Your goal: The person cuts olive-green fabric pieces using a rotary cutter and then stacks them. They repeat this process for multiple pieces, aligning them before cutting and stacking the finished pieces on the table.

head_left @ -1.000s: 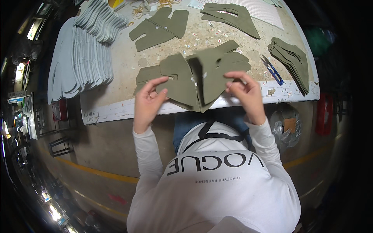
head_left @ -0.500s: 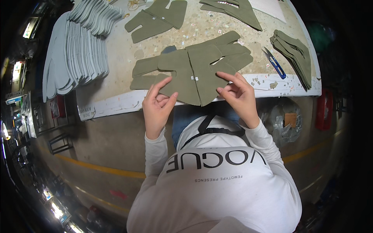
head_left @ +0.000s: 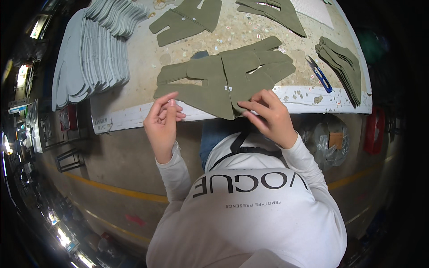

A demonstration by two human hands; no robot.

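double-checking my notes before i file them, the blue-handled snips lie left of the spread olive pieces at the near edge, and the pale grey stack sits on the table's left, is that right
Not quite: in the head view, the blue-handled snips lie right of the spread olive pieces. The pale grey stack is on the table's left.

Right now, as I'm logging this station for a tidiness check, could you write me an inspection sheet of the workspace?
Surface: pale tabletop, strewn with small scraps.
Job's things: left olive fabric panel and right olive fabric panel, side by side, each with a small white label.
Clutter: blue-handled thread snips; pale-grey fabric stack at left.
Hands: left hand holds nothing visible; right hand has fingertips at the right panel's near end.
Cables: nothing seen.
Surroundings: clear plastic bag, yellow floor line.
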